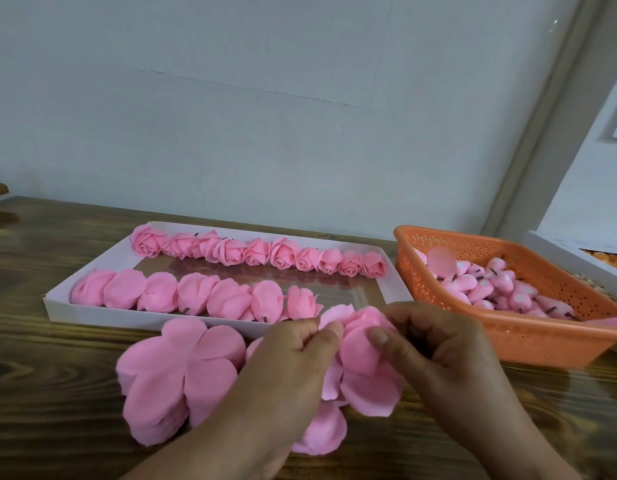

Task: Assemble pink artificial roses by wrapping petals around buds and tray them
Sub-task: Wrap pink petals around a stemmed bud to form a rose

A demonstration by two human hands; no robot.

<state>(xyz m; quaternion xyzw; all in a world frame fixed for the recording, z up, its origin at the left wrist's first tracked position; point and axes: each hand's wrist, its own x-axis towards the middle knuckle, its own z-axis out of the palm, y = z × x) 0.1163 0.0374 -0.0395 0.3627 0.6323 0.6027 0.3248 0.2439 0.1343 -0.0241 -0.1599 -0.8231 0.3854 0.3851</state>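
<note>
Both hands meet over the near edge of the wooden table (57, 341), working one pink petal piece (365, 368) between them. The left hand (293, 358) has its fingers curled, thumb and forefinger pinching the upper left lobes of the piece. The right hand (435, 344) is likewise curled, its thumb pressed on the upper right lobes with the fingers folded behind. The piece sits directly between the two grips, its lower lobes hanging free below the thumbs; whether a bud is already inside it cannot be told. Just left of the left hand, a stack of flat five-lobed petal sheets (172, 379) lies on the table, and one more loose sheet (322, 431) shows under the left wrist. Beyond the hands stands a shallow white tray (133, 315) holding two rows: finished roses (258, 252) along the far side, and a near row of roses (192, 294) lying on their sides. To the right, an orange perforated basket (542, 337) holds a heap of pink buds (501, 285).
</note>
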